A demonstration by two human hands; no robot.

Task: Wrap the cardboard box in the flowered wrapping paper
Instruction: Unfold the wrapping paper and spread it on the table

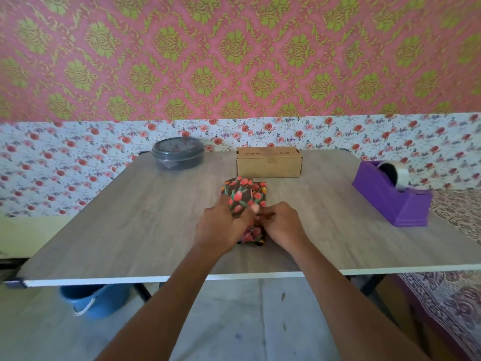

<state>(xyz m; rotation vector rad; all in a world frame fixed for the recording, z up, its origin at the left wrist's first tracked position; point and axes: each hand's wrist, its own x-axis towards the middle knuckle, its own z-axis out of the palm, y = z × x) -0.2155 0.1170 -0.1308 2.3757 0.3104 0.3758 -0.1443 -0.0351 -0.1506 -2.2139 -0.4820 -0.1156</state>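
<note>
A plain cardboard box (269, 162) lies closed at the far middle of the table, bare of paper. In front of it lies a folded bundle of dark wrapping paper with red tulips (243, 194). Both my hands are on its near part. My left hand (221, 225) lies over the left side with its fingers curled onto the paper. My right hand (282, 225) pinches a fold or edge of the paper at the bundle's middle. The bundle's near half is mostly hidden under my hands.
A purple tape dispenser (390, 196) with a roll of clear tape stands at the right of the wooden table (117, 230). A grey lidded round container (178, 153) sits at the far left. A blue bucket (91, 300) stands under the table's near left edge.
</note>
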